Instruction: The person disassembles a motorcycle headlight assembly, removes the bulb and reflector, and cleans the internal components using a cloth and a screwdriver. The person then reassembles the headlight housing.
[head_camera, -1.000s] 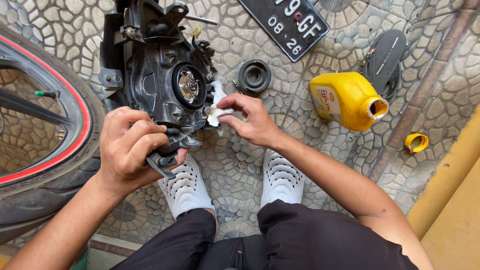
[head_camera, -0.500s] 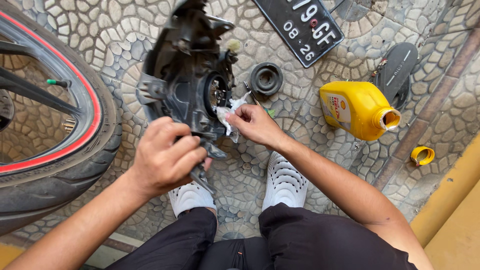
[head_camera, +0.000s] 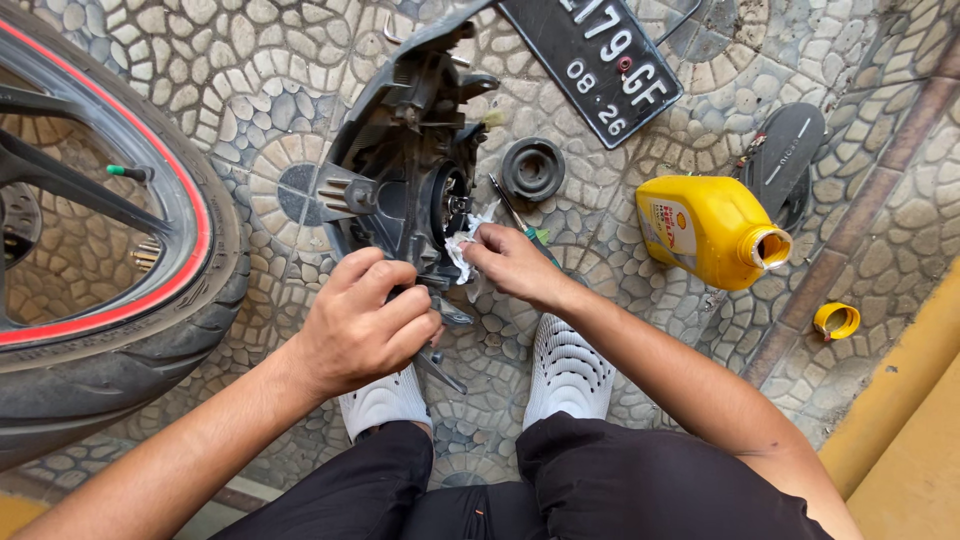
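The left hand (head_camera: 362, 325) is curling tightly around the lower edge of the headlamp (head_camera: 400, 185), fingers fully closed on its dark plastic and propping it upright on the paving (head_camera: 250, 90). The right hand (head_camera: 512, 262) is pinching a crumpled white rag (head_camera: 466, 240) between thumb and fingertips, pressing it against the round socket on the headlamp's right face. So both hands are gripping: the left on the housing, the right on the rag.

The headlamp is standing just above the person's two white shoes (head_camera: 566, 372), tilting slightly toward the upper right. Just right of the headlamp a thin screwdriver (head_camera: 508, 208) is lying on the paving, its lower end passing behind the right hand. A black rubber cap (head_camera: 532, 169) is sitting near the headlamp's upper right, apart from it. A black plate (head_camera: 596, 62) is lying farther up and right of the headlamp. Well to the right of the headlamp a yellow jug (head_camera: 706, 230) is lying on its side, mouth open, and its yellow lid (head_camera: 835, 320) is resting apart beyond it. A black sandal (head_camera: 784, 156) is lying above the jug. To the headlamp's left, a tyre (head_camera: 150, 330) with a red rim stripe is standing close by.
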